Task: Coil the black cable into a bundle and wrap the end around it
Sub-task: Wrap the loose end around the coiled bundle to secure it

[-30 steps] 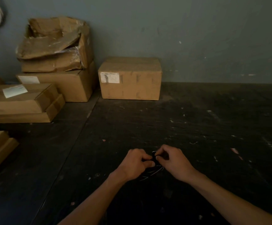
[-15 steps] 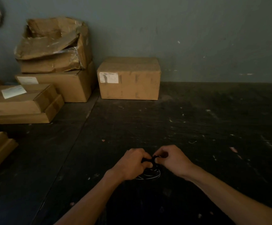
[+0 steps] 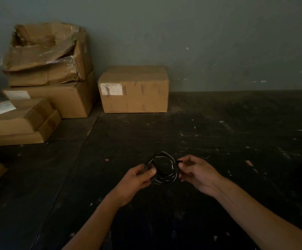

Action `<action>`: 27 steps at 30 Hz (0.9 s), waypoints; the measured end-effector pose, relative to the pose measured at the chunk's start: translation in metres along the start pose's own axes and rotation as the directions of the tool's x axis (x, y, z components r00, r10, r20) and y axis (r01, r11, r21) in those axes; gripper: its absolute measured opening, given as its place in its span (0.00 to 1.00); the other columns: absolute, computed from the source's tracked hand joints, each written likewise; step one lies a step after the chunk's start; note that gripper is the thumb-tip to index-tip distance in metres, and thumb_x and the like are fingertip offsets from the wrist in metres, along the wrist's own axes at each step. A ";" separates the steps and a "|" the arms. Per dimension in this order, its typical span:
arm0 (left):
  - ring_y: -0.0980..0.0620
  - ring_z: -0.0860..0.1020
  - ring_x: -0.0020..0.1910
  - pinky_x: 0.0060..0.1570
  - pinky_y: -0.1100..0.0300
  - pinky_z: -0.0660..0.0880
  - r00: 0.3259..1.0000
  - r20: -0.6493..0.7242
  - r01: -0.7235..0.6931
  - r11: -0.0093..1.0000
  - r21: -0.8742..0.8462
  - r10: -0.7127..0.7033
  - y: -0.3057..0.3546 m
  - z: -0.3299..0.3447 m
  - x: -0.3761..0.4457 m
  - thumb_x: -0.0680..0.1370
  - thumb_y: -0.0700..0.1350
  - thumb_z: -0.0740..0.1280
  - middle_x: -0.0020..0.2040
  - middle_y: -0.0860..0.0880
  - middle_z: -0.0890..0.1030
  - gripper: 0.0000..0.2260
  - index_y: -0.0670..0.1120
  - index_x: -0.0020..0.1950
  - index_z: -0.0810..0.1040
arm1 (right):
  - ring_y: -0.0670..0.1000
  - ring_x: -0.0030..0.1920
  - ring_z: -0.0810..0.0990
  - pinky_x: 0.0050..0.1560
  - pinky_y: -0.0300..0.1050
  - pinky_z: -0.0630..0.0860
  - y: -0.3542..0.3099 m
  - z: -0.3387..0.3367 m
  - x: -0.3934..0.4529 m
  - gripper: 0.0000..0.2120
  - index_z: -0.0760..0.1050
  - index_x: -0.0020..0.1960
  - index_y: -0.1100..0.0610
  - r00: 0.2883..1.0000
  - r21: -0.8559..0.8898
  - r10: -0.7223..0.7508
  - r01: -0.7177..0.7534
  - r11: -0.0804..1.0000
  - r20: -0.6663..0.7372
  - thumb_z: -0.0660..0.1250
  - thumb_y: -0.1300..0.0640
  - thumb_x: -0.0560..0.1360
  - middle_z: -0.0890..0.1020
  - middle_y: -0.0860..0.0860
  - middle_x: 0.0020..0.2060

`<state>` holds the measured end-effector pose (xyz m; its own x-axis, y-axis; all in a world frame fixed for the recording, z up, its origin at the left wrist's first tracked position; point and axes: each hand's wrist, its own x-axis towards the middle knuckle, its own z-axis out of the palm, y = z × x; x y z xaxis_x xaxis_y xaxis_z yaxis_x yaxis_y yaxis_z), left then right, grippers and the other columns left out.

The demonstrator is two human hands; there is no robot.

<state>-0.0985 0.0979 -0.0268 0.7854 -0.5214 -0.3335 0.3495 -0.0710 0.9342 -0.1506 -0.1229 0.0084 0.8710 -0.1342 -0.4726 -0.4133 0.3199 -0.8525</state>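
The black cable is wound into a small, roughly round coil of several loose loops, low in the frame and just right of centre. It is thin and glossy, with pale glints along its strands, and hard to make out against the dark table. The loops do not lie flush: some cross each other at the top and bottom of the ring. The coil's left edge is pinched by the left hand; a short dark end at its right edge is pinched by the right hand.

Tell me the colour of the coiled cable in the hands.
Black, with pale glints, in the head view: cable.
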 end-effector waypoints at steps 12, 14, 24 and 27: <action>0.44 0.82 0.57 0.58 0.47 0.76 0.999 0.045 0.029 0.788 -0.614 -0.001 0.000 0.032 0.006 0.80 0.41 0.62 0.58 0.40 0.83 0.14 0.42 0.65 0.75 | 0.56 0.49 0.80 0.46 0.49 0.77 0.019 -0.021 -0.002 0.15 0.77 0.58 0.61 0.984 0.268 0.168 -0.179 0.947 0.063 0.64 0.71 0.73 0.81 0.59 0.49; 0.45 0.84 0.51 0.53 0.48 0.78 0.999 -0.011 0.023 0.771 -0.636 -0.039 -0.003 0.038 0.012 0.80 0.40 0.62 0.53 0.41 0.84 0.13 0.43 0.65 0.75 | 0.56 0.47 0.80 0.45 0.49 0.77 0.024 -0.026 -0.001 0.16 0.77 0.59 0.61 0.979 0.248 0.197 -0.206 0.946 0.062 0.65 0.70 0.73 0.81 0.59 0.48; 0.54 0.68 0.29 0.40 0.54 0.71 0.982 -0.048 0.127 0.826 -0.549 -0.183 -0.012 0.060 0.029 0.83 0.44 0.58 0.31 0.50 0.71 0.13 0.43 0.65 0.74 | 0.55 0.42 0.82 0.46 0.47 0.77 0.055 -0.049 -0.003 0.13 0.77 0.56 0.61 0.957 0.037 0.270 -0.275 0.961 0.106 0.70 0.67 0.72 0.84 0.58 0.40; 0.55 0.66 0.28 0.37 0.56 0.68 0.981 -0.046 0.151 0.897 -0.415 -0.186 -0.011 0.065 0.029 0.82 0.47 0.59 0.30 0.51 0.69 0.16 0.42 0.66 0.74 | 0.52 0.41 0.82 0.43 0.44 0.76 0.060 -0.065 -0.007 0.07 0.78 0.53 0.60 0.964 -0.142 0.255 -0.243 0.960 0.073 0.68 0.64 0.75 0.83 0.57 0.42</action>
<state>-0.1129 0.0284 -0.0381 0.7291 -0.4597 -0.5071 0.6440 0.2100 0.7356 -0.1988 -0.1633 -0.0542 0.7541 0.0210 -0.6565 -0.6458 0.2060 -0.7352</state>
